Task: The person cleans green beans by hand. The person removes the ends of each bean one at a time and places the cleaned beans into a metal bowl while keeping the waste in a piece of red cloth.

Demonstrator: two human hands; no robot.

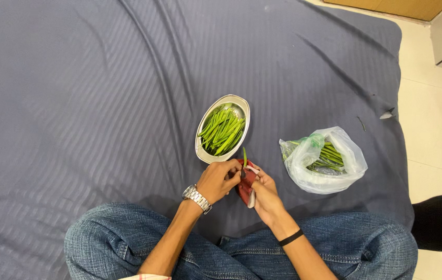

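Observation:
A single green bean point(244, 156) sticks up between my two hands. My left hand point(217, 180), with a metal watch on its wrist, pinches the bean's lower end. My right hand point(265, 193), with a black band on the wrist, is closed around a red tool point(246, 182) with a white end, held against the bean. Just beyond my hands sits an oval steel dish point(203, 153) filled with several green beans point(222, 129). To the right lies a clear plastic bag point(304, 171) holding more beans point(330, 157).
I sit cross-legged in blue jeans point(112, 236) on a dark blue striped sheet point(86, 103). A pale tiled floor point(431, 114) runs along the right edge. A small scrap point(387, 114) lies near the sheet's right border. Something black point(441, 220) is at the far right.

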